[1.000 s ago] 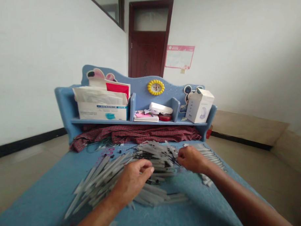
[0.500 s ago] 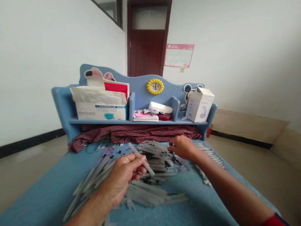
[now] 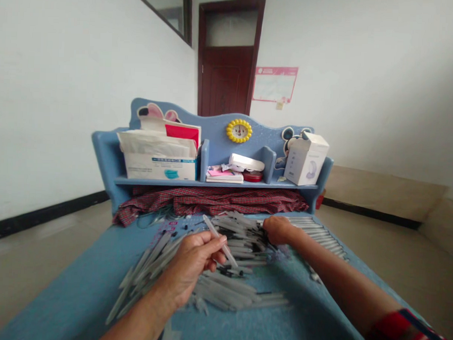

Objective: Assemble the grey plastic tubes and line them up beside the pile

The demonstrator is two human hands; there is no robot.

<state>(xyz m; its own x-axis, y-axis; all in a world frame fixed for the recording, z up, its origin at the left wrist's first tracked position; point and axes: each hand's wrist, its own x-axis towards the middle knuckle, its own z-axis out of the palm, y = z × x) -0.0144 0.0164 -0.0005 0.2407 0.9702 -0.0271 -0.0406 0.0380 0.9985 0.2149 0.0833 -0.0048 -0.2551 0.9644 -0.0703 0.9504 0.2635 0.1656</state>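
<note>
My left hand (image 3: 199, 261) is closed, pinching a translucent whitish pen barrel (image 3: 229, 253) between thumb and fingers. The barrel is tilted, its upper end pointing away to the left, above the pile. My right hand (image 3: 278, 230) is closed at the right edge of a heap of pen parts (image 3: 235, 224); its fingertips are partly hidden, so what they hold cannot be made out. More pale barrels (image 3: 147, 264) lie to the left, partly behind my left arm. Others (image 3: 225, 291) spread nearer to me. Small black pieces (image 3: 230, 272) lie among them.
Beyond my right hand, finished-looking pens (image 3: 321, 235) lie in a row on the blue desk (image 3: 280, 325). A checked cloth (image 3: 210, 201) is bunched under the blue shelf (image 3: 155, 181). On that shelf stand a mask box (image 3: 159, 166), a white box (image 3: 306, 160) and a red tin (image 3: 252, 177).
My right hand has moved slightly nearer to me and lower at the heap's right edge. The left hand keeps its hold on the pen barrel. The camera view has shifted slightly.
</note>
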